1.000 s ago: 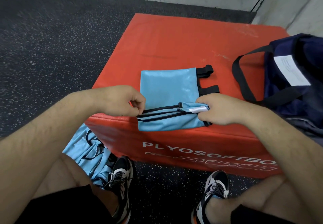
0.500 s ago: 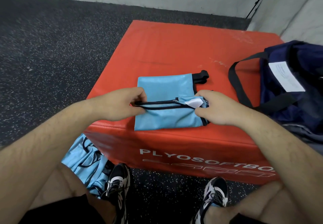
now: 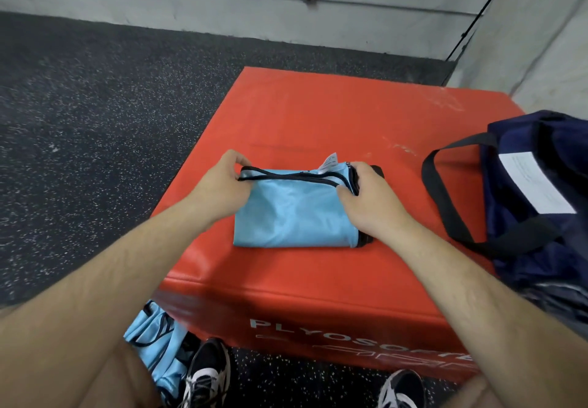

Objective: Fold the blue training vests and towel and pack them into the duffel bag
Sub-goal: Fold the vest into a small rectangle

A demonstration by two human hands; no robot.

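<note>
A light blue training vest (image 3: 296, 213) with black trim lies folded into a compact rectangle on the red plyo box (image 3: 334, 115). My left hand (image 3: 219, 185) pinches its far left corner at the black edge. My right hand (image 3: 366, 197) grips the far right corner, where a white label sticks up. The navy duffel bag (image 3: 541, 191) sits on the box's right side, with its black strap loop toward the vest. Another blue vest (image 3: 159, 341) lies crumpled on the floor by my left foot.
Dark speckled rubber flooring (image 3: 95, 121) surrounds the box. A grey concrete wall (image 3: 254, 16) with a conduit runs along the back and right. My two shoes stand at the box's front face.
Both hands carried the vest's near edge away from me over the far half, making one more fold. The camera view tilted up, so the box sits lower in frame.
</note>
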